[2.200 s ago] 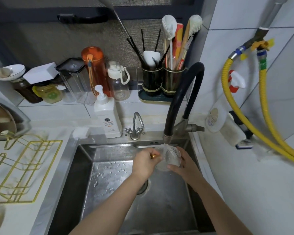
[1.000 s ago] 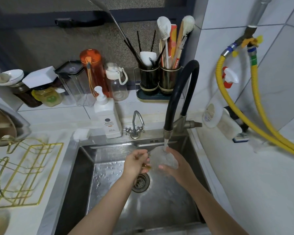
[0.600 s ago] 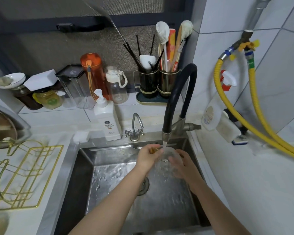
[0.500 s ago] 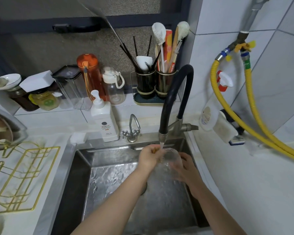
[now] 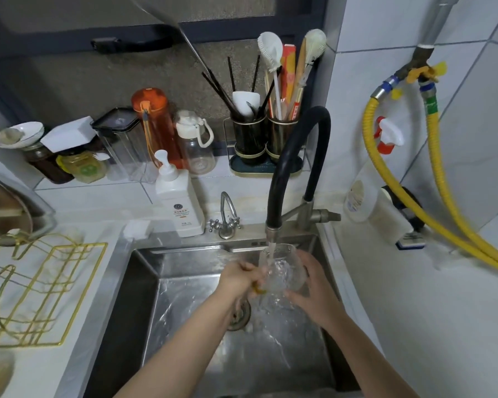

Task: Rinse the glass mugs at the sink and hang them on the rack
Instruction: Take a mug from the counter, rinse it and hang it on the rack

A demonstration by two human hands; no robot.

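Glass mug (image 5: pixel 283 271) sits under the faucet (image 5: pixel 273 208) stream, left hand (image 5: pixel 237 278) pinching its gold handle, right hand (image 5: pixel 311 285) cupping the bowl; turning it slowly should rinse every side.

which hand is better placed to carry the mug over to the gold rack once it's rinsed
Probably the left hand: it grips the clear glass mug on its amber handle side, and the gold wire rack lies on the left counter. The right hand only cups the far side.
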